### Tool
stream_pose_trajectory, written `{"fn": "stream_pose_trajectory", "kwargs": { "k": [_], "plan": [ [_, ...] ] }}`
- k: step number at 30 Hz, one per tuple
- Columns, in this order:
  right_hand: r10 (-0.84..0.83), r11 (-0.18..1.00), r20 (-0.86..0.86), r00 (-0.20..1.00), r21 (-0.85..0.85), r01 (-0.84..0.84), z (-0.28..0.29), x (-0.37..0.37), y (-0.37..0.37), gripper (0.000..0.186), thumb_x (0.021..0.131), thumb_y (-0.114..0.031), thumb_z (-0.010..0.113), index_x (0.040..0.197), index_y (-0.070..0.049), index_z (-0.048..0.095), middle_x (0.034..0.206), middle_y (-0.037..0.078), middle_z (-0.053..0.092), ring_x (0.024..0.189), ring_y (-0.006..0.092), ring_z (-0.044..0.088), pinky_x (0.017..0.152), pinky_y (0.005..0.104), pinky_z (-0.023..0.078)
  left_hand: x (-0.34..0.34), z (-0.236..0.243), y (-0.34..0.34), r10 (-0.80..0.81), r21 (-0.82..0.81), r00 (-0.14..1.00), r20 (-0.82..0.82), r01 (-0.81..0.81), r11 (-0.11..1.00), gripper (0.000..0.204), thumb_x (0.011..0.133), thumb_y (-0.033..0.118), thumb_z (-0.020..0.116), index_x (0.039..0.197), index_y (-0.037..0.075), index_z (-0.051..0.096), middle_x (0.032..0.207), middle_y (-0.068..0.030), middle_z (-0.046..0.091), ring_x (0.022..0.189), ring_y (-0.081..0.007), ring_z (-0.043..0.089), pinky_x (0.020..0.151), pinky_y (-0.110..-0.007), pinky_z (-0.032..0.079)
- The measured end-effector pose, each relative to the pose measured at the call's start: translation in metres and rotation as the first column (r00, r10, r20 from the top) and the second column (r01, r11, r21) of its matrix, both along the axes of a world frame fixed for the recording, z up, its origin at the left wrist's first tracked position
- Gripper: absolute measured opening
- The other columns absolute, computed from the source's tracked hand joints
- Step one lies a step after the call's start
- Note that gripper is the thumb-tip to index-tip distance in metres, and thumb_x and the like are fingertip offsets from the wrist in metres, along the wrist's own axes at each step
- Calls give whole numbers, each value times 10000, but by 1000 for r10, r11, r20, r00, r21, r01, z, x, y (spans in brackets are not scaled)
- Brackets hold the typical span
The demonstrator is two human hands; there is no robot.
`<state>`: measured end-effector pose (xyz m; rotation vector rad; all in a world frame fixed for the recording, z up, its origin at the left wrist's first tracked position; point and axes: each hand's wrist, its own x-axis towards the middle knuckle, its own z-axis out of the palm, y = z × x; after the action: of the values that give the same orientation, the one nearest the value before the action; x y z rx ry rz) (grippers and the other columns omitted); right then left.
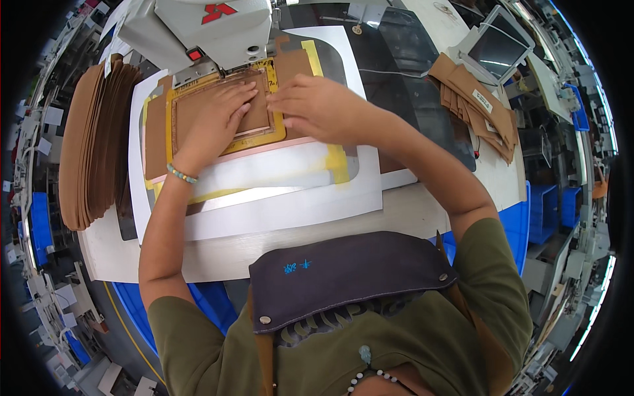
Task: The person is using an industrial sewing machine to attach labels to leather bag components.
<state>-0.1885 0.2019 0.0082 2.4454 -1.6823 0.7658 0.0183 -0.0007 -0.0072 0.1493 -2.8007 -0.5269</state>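
Observation:
Under the head of a white sewing machine [198, 30] lies a yellow template frame [257, 140] around a brown panel [254, 120]. My left hand [221, 115] lies flat on the panel, fingers stretched toward the machine and lightly spread. At the frame's right side is my right hand [314, 109]. Its fingertips touch the frame's edge and its thumb is held apart below them; nothing shows in its grasp. A larger brown piece [296, 65] extends out from under the frame. Beneath it all is a white sheet [330, 191] with yellow tape [338, 165] on it.
A thick stack of brown pieces [92, 145] stands to the left of the machine. On the right, more brown pieces [482, 105] with white labels lie below a small screen [498, 46]. A dark glossy plate [396, 59] covers the back right. Blue bins [508, 231] are below the table.

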Motion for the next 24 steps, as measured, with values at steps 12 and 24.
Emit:
{"fn": "stream_pose_trajectory", "kwargs": {
  "k": [12,24],
  "plan": [
    [-62,998,-226,972,-9,61,-19,39,3,381,952,-201,723,1290,-26,739,1295,55,756,1236,223,633,1071,377,463,40,13,8,-217,26,974,73,215,976,522,944,211,750,1446,86,678,1590,-98,586,1525,-368,464,1249,-505,373],
    [-68,996,-154,986,-68,58,-20,36,2,338,974,-216,709,1242,-12,744,1156,60,758,1142,204,643,978,351,479,34,17,-2,-231,93,965,125,221,971,576,918,207,750,1480,119,665,1634,-63,548,1556,-360,409,1276,-513,321]
  ]
}}
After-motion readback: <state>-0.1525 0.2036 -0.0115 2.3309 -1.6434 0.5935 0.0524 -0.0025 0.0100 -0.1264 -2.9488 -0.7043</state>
